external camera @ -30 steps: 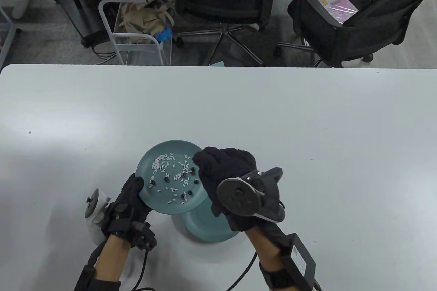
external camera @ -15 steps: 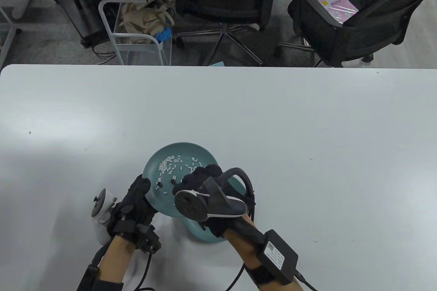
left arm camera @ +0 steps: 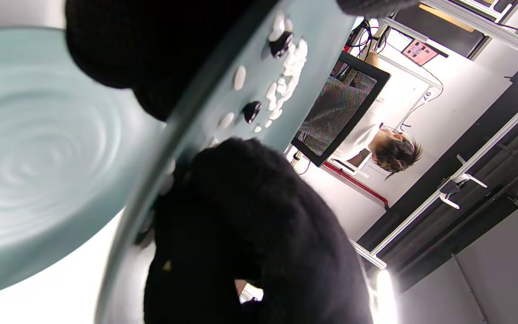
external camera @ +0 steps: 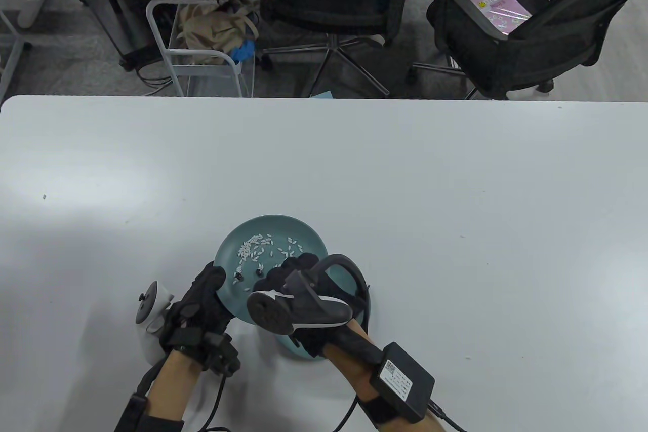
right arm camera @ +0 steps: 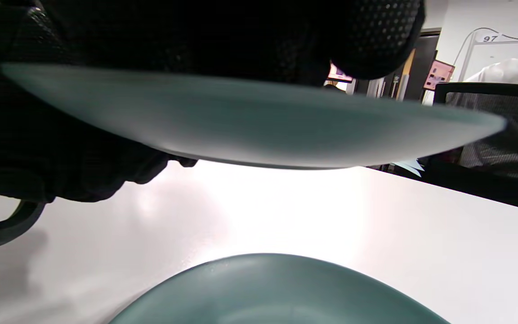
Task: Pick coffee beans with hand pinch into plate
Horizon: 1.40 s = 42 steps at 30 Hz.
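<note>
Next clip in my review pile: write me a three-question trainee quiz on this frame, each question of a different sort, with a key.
1. True or false: the upper plate rests flat on the table.
2. Which hand grips the upper plate's rim? A) left hand B) right hand C) neither
3. Fill in: the upper plate carries white grains and dark ___.

Key
1. False: the right wrist view shows it raised off the table, above the lower plate.
2. A.
3. Coffee beans; the right hand reaches over them, though whether its fingers pinch one is hidden.
</note>
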### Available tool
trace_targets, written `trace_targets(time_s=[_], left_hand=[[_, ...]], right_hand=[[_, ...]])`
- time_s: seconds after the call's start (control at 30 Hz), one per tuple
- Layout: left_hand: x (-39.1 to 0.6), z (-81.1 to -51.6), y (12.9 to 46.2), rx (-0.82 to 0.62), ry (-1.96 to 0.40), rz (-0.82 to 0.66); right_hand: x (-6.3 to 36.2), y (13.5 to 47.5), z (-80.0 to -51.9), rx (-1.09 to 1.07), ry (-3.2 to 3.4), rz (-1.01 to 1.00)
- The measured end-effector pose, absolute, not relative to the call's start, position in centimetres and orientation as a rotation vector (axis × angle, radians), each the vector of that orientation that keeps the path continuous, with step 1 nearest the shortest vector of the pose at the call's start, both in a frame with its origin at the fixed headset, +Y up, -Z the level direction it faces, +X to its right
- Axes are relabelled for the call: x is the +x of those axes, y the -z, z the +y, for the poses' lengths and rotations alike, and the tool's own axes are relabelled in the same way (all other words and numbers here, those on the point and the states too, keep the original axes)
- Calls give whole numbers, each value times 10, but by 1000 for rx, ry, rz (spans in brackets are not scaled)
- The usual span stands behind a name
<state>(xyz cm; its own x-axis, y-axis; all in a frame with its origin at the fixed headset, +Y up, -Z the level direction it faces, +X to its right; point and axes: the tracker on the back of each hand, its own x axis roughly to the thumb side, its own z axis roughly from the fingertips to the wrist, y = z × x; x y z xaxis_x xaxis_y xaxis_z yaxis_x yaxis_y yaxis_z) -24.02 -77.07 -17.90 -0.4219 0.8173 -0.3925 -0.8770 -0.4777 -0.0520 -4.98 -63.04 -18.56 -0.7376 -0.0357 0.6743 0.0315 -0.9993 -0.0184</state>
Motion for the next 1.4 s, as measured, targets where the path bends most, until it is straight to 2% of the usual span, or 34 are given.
trace_targets(time_s=[0.73, 0.93, 1.03, 1.4], left_hand=[[-238, -775, 176, -449, -2023, 227], [-237, -772, 178, -460, -2010, 196], [-237, -769, 179, -447, -2001, 189], [-243, -766, 179, -417, -2026, 197]], right_hand=[[-53, 184, -637, -1099, 2862, -98], [-51, 184, -634, -1103, 2882, -36], [-48, 183, -627, -1105, 2899, 80], [-34, 181, -612, -1091, 2980, 260]])
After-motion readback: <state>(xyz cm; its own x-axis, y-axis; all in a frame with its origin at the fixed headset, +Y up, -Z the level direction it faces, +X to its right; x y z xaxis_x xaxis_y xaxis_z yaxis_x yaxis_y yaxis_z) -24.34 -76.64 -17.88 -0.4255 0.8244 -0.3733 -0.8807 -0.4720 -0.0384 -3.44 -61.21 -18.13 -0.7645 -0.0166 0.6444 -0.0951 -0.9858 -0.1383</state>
